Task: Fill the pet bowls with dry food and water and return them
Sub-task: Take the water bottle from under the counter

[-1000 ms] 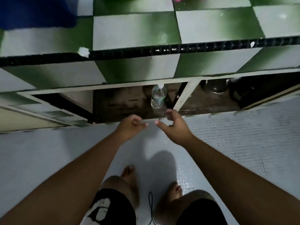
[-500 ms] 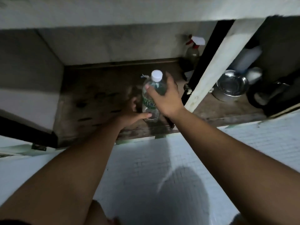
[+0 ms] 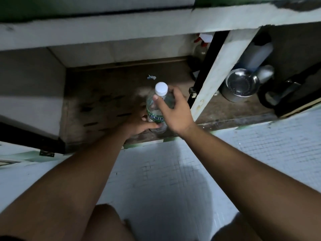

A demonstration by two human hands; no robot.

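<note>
A clear plastic water bottle [image 3: 155, 108] with a white cap and a green label stands near the front edge of the dark cabinet floor [image 3: 104, 94]. My right hand [image 3: 175, 112] grips its upper body just below the cap, thumb on the near side. My left hand [image 3: 139, 123] curls around its lower part, thumb along the base. A steel bowl [image 3: 240, 85] lies in the right compartment, tipped toward me, apart from both hands.
A white post [image 3: 220, 70] divides the cabinet just right of the bottle. A spray bottle [image 3: 202, 45] stands at the back by the post. Dark pots [image 3: 284, 91] and a pale container [image 3: 257, 54] crowd the right compartment. White mosaic floor [image 3: 173, 171] lies under my arms.
One second ago both hands hovered in front of the cabinet. They reached in and took hold of the bottle, and my view dropped closer to the opening.
</note>
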